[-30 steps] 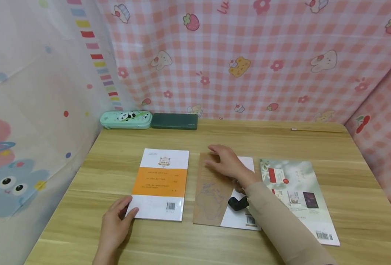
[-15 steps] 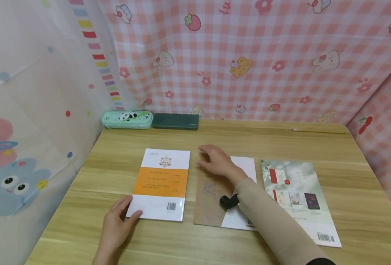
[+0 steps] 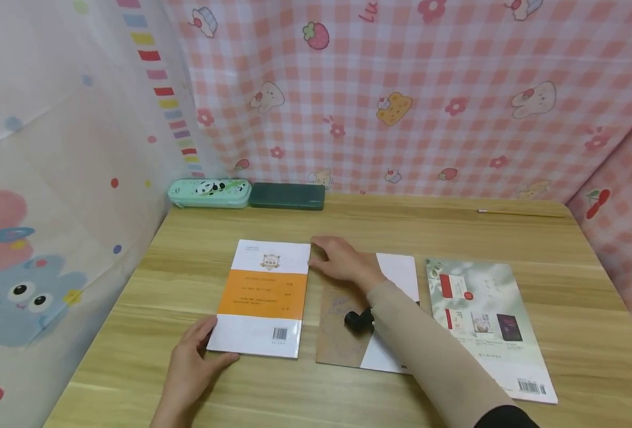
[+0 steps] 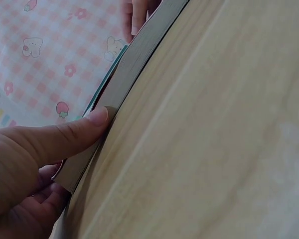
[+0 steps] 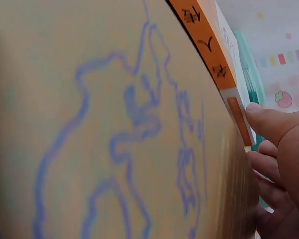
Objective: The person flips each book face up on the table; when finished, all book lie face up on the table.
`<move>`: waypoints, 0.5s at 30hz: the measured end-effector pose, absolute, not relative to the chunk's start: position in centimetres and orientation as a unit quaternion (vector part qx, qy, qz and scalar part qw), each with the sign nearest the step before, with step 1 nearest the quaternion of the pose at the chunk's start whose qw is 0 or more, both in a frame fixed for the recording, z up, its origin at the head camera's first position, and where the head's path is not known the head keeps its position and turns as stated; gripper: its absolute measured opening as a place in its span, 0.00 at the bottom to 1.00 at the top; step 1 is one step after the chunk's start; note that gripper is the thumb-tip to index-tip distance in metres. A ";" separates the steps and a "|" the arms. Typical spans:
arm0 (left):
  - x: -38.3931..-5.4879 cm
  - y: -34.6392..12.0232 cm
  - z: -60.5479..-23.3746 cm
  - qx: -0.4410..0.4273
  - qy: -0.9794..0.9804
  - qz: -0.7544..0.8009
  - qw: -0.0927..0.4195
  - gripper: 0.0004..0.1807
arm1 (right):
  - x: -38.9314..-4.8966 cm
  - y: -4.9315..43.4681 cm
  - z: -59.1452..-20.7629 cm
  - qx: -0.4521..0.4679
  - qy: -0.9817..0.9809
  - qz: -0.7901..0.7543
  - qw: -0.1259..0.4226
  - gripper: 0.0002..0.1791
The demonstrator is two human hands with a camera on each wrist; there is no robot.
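Note:
A paperback book (image 3: 262,293) with a white and orange back cover lies left of centre in the head view. My left hand (image 3: 189,362) holds its near left corner. In the left wrist view, my thumb (image 4: 84,130) lies on the page edges of the book (image 4: 134,59), with the other fingers around the corner. My right hand (image 3: 342,261) reaches over a brown and white book (image 3: 345,333) to the far right corner of the paperback. In the right wrist view, the right thumb (image 5: 271,124) is right at the orange spine (image 5: 209,47), fingers just past its end.
A green-toned booklet (image 3: 487,321) lies on the right of the wooden table (image 3: 262,395). At the back stand a mint panda pencil case (image 3: 208,194) and a dark green case (image 3: 287,197). A pencil (image 3: 519,213) lies at the back right. Patterned cloth (image 3: 348,71) hangs behind.
My right hand has moved left, from over the brown and white book to the paperback's far corner. My left thumb has slid off the cover to the near edge.

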State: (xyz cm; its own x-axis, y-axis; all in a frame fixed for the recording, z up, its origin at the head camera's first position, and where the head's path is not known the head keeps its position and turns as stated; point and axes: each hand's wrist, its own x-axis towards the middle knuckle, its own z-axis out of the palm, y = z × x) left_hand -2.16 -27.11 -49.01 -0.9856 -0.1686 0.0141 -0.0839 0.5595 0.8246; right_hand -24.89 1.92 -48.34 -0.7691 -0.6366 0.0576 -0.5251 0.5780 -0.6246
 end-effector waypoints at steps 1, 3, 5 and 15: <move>-2.2 -27.1 -49.1 0.071 -0.884 -0.459 0.046 0.48 | -24.9 1.8 -48.4 -0.336 0.883 -0.315 0.089 0.28; -2.2 -27.1 -49.1 0.071 -0.890 -0.449 0.042 0.48 | -24.8 1.6 -48.3 -0.340 0.883 -0.311 0.093 0.27; -2.2 -27.2 -49.2 0.071 -0.893 -0.442 0.039 0.48 | -24.8 1.5 -48.3 -0.336 0.882 -0.316 0.095 0.26; -2.1 -27.6 -49.2 0.058 -0.906 -0.418 0.037 0.47 | -25.4 1.6 -48.3 -0.359 0.851 -0.379 0.054 0.27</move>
State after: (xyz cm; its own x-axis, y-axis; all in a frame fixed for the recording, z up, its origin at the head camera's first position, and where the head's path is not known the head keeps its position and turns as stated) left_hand -2.12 -27.57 -49.16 -0.9905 -0.1364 0.0193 -0.0737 0.6437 0.7617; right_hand -25.36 1.56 -48.27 -0.7367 -0.6516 0.1807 -0.5705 0.4556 -0.6833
